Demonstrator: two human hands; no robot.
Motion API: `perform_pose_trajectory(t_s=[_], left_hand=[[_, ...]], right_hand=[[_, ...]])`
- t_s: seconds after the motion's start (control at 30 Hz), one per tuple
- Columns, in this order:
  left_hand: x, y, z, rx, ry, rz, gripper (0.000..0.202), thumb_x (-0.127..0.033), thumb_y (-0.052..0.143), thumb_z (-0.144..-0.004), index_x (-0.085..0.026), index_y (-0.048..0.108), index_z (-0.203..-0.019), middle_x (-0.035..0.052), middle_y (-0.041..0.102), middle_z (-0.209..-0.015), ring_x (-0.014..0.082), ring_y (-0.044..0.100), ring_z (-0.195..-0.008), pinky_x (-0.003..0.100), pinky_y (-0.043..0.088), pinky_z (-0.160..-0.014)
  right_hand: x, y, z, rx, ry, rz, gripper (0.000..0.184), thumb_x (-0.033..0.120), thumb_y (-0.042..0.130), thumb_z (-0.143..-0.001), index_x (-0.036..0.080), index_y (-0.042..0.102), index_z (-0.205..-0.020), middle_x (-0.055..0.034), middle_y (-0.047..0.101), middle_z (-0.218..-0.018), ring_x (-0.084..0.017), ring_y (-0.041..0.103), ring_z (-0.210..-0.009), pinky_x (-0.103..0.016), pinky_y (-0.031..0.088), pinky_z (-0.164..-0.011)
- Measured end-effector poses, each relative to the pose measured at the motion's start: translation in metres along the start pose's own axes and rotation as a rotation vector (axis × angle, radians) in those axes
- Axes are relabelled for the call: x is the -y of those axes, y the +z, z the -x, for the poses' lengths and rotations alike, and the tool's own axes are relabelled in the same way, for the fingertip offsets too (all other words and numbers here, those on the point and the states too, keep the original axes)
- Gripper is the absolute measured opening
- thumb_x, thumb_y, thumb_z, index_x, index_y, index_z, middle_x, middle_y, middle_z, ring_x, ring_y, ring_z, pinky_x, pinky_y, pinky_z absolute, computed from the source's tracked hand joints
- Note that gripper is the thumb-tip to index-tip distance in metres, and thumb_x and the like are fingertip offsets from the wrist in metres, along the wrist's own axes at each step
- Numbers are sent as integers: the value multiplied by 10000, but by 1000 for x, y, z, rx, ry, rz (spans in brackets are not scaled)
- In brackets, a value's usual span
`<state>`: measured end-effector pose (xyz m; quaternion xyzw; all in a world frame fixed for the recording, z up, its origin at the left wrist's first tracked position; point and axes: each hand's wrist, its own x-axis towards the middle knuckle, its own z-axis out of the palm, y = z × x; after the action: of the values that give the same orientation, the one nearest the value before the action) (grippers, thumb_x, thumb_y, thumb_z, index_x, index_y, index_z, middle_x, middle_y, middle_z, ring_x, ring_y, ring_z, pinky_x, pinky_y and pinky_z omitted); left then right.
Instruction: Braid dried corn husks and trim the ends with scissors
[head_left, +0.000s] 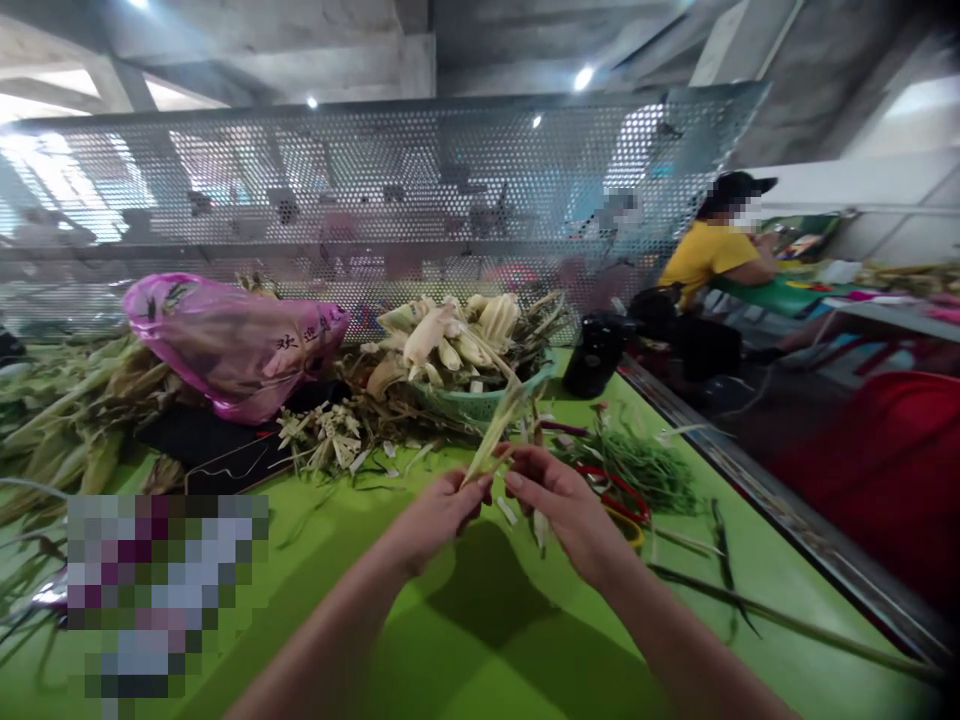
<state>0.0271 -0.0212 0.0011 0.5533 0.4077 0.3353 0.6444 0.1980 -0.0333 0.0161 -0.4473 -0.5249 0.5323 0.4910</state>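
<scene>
Above the green tabletop, my left hand (454, 505) is closed around the lower end of a pale green corn husk (493, 432), which points up and away from me. My right hand (555, 495) is right beside it, thumb and fingers pinched at the husk's side. What exactly lies between those right fingertips is too small to make out. Just behind the hands, a green basket (480, 402) holds a heap of pale husk bundles (450, 340). Red-handled scissors (626, 490) lie to the right of my right hand, partly hidden by it.
A pink plastic bag (232, 345) and a pile of husks (82, 420) stand at left. Green string-like strands (645, 460), a black container (596, 355) and long stalks (787, 612) are at right. A perforated metal screen (360, 200) runs behind. A person in yellow (705, 255) sits beyond.
</scene>
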Motion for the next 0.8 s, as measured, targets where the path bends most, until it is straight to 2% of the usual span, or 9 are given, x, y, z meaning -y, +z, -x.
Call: perform_pose_trajectory(t_s=[0.1,0.2,0.33,0.4,0.47,0.57,0.63,0.73,0.8], left_hand=[[2,-1,0,-45,109,-294,323,-500,498,-865,-180,522,-823,-26,464,-676,113,391,-598,248,299,-593],[2,-4,1,-132,161,-552,256,-437,513,-868,-197,518,-781,-10,496,-675,144,418,-612,268,280,-607],[-3,-9,4,-184,178,-673,231,-396,550,-849,-207,512,-722,-6,489,-643,146,386,-574,274,235,-594],[-7,-10,6,-153,171,-639,217,-414,558,-844,-206,531,-786,-10,491,-655,146,394,-589,270,245,-594],[-11,-10,8,-65,156,-527,256,-448,542,-853,-201,540,-919,-9,515,-704,143,417,-625,259,277,-597],[-14,-9,11,111,117,-275,374,-506,458,-890,-179,522,-1060,2,553,-757,120,422,-638,238,315,-595],[-14,-7,11,185,82,-152,429,-535,401,-907,-166,546,-1070,0,559,-725,101,389,-590,226,303,-563],[-10,-4,10,187,27,-59,476,-564,391,-900,-159,608,-1025,16,602,-717,84,356,-530,220,259,-506],[-8,-2,10,156,-15,-10,501,-574,393,-893,-150,641,-993,47,650,-753,85,379,-521,225,257,-491]], right_hand=[[3,1,2,-6,-16,-103,403,396,780,-666,226,655,-1009,-15,629,-823,-159,549,-744,-277,435,-652],[5,0,3,-82,-41,-108,354,383,804,-641,226,678,-933,-15,622,-818,-152,524,-698,-271,422,-595],[4,-4,1,-149,-77,-129,267,358,814,-638,223,693,-833,-7,600,-783,-132,497,-645,-249,405,-534],[3,-6,-1,-155,-79,-146,250,344,821,-635,208,695,-803,-4,590,-748,-118,485,-620,-234,397,-514],[2,-7,-2,-179,-72,-163,250,342,823,-637,200,692,-796,3,584,-720,-108,481,-605,-224,393,-507],[2,-6,-2,-197,-59,-200,297,344,840,-609,216,669,-815,13,614,-742,-116,523,-644,-234,431,-577],[1,-4,-1,-133,-41,-169,309,354,838,-610,212,655,-815,4,639,-774,-134,555,-690,-261,455,-646],[1,-1,1,-42,-10,-59,280,386,787,-677,188,662,-830,-22,659,-789,-149,563,-699,-283,460,-662],[1,-1,1,-59,-10,-31,263,392,766,-698,180,668,-820,-24,656,-761,-148,554,-672,-280,456,-633]])
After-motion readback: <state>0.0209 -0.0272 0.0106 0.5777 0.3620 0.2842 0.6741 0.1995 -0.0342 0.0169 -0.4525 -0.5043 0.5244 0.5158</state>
